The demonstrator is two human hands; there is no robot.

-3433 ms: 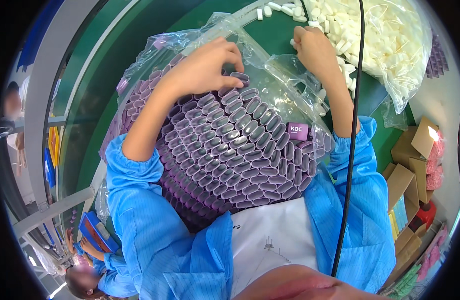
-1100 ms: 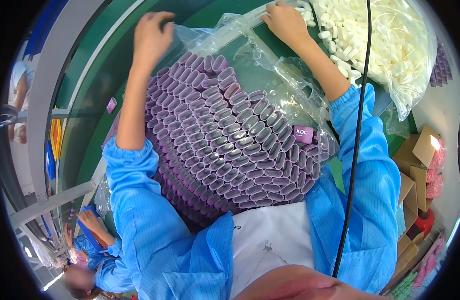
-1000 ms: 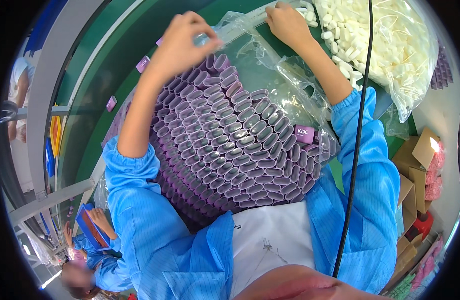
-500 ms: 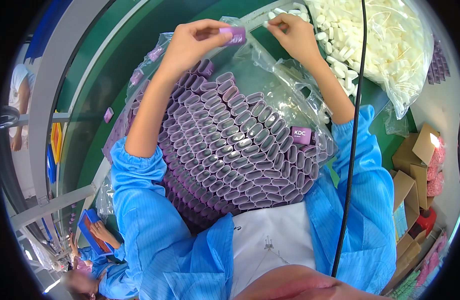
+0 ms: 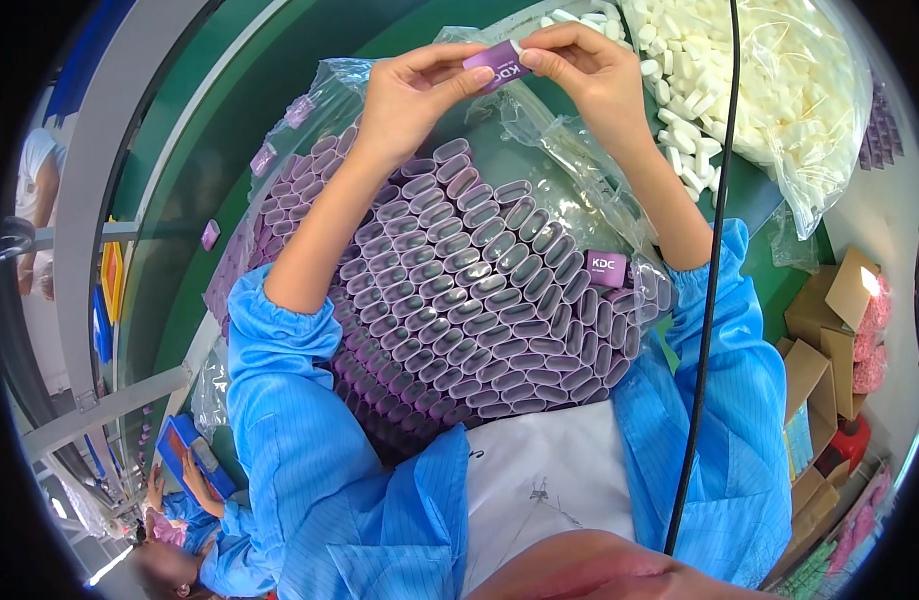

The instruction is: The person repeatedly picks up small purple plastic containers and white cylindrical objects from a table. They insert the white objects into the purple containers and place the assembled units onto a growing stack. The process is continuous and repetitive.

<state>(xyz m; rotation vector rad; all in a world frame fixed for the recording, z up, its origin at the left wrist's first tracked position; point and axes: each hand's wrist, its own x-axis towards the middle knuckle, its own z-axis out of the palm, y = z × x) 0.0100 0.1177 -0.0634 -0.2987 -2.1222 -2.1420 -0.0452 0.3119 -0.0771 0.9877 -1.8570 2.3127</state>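
Above the far side of the pile, my left hand pinches a purple oval sleeve between thumb and fingers. My right hand meets it from the right, its thumb and fingertips closed on a small white plastic piece at the sleeve's right end. Fingers mostly hide the white piece; how far it sits inside I cannot tell. Below my hands stand many hollow purple sleeves, packed in rows with their oval openings upward. One sleeve lies on its side at the right of the pile.
A clear plastic bag of white pieces spills loose ones at the far right. A black cable hangs down in front. Cardboard boxes stand right. A co-worker with a blue tray is at lower left.
My right hand has moved left with the white piece, up to the sleeve. My left hand has shifted slightly right, tilting the sleeve, so both hands now meet there.
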